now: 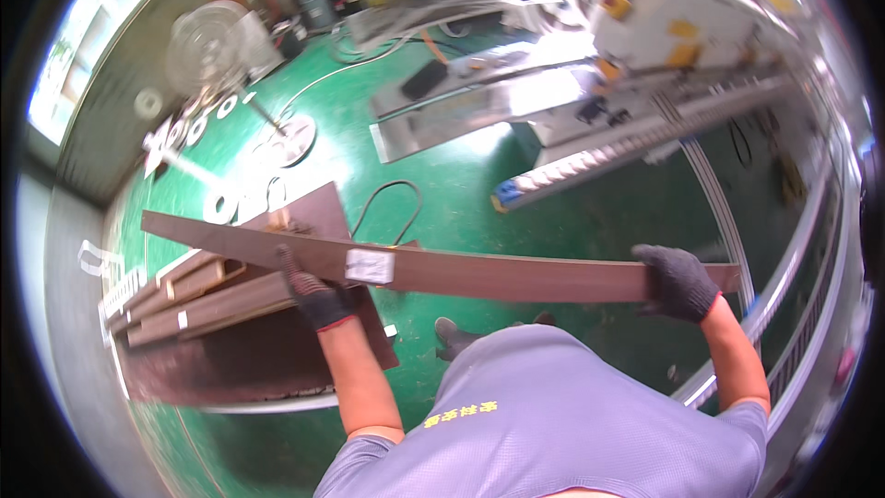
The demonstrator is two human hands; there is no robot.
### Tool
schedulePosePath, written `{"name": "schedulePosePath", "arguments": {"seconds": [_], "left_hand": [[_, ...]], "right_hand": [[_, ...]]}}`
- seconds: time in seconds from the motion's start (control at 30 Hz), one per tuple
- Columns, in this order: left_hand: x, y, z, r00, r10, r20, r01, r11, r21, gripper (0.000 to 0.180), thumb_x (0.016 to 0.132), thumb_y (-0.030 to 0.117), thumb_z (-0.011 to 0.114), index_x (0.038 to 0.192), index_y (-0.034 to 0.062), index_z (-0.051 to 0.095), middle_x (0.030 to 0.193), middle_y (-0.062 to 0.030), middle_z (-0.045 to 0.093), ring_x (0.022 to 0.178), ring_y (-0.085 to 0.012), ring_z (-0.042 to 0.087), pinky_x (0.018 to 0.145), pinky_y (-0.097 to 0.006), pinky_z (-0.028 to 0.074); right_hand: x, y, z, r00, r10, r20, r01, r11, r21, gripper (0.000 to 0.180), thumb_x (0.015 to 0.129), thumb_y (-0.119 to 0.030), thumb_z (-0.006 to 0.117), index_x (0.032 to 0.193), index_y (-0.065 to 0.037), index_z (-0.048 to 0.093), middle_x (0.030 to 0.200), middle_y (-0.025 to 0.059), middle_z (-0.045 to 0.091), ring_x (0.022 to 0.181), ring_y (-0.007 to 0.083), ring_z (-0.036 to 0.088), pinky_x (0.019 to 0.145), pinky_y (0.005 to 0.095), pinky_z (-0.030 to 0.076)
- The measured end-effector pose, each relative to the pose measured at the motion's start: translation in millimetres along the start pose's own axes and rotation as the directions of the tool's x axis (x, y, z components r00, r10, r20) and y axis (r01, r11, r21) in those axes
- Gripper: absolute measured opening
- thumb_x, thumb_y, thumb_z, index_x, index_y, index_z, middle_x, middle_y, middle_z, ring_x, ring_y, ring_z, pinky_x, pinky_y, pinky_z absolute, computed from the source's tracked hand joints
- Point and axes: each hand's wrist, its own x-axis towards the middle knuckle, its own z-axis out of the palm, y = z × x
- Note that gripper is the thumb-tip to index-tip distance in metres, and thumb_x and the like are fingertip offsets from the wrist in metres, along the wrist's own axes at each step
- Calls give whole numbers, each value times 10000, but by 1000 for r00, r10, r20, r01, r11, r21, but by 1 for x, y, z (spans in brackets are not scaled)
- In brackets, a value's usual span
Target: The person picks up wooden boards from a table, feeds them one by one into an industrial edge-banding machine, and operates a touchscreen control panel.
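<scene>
Both hands wear dark knitted work gloves with red cuffs, two gloves in all. The left hand (313, 293) is wrapped around the lower edge of one long, flat, dark brown metal profile strip (479, 272), fingers curled up over its near face, just left of a single white rectangular label (370, 266) stuck on the strip. The right hand (678, 281) is clenched over the same strip close to its right end, fingers folded over the top edge. The strip is held in the air, roughly level across the person's front, its left end reaching out over the stack and its right end just past the right glove.

Below and behind the left hand lies a stack of similar brown profile lengths (198, 300); about three or four can be counted side by side, though blur makes the count unsure. They rest on one broad dark brown sheet (249, 364) set over the green painted floor (461, 194). One grey shoe (454, 337) shows between the forearms, above the grey shirt (553, 424).

Farther off, one loop of black cable (387, 203) lies on the floor, one standing fan (207, 46) is at upper left, and one long roller conveyor (636, 143) runs beside a white machine (664, 23) at upper right.
</scene>
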Motion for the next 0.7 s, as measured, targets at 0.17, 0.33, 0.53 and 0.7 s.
{"name": "schedulePosePath", "arguments": {"seconds": [0.17, 0.33, 0.53, 0.7], "left_hand": [[-204, -170, 133, 675, -629, 386, 610, 770, 186, 212, 988, 228, 638, 1119, 63, 616, 1111, -46, 634, 1011, -176, 637, 869, -325, 545], [-224, -287, 161, 468, -781, 414, 677, 618, 400, 252, 1003, 223, 593, 1168, 33, 596, 1120, -89, 652, 1023, -234, 663, 909, -402, 555], [-153, -388, 228, 560, -533, 634, -533, 355, 768, 553, 937, 270, 646, 1340, -69, 478, 1366, -231, 552, 1215, -322, 584, 1026, -438, 463], [-77, -489, 247, 755, -279, 593, -486, 369, 792, 890, 870, 336, 695, 1509, -80, 235, 1391, -321, 505, 1267, -360, 546, 1058, -383, 424]], "right_hand": [[-65, 35, 24, 966, 53, -252, -49, 999, 19, 920, 544, -289, 906, 1344, -122, 484, 994, 141, 604, 866, 372, 633, 766, 466, 524], [-169, 131, 85, 902, 415, -120, -383, 896, 223, 680, 607, -178, 829, 1235, -95, 581, 1028, 160, 617, 908, 390, 634, 807, 452, 533], [-247, 179, 167, 730, 681, -62, -582, 666, 466, 671, 602, -149, 832, 1226, -86, 591, 1124, 171, 636, 1069, 362, 634, 917, 429, 527], [-236, 212, 206, 693, 720, 28, -637, 594, 491, 738, 634, -183, 843, 1305, -81, 552, 1221, 174, 624, 1097, 360, 631, 945, 416, 525]]}}
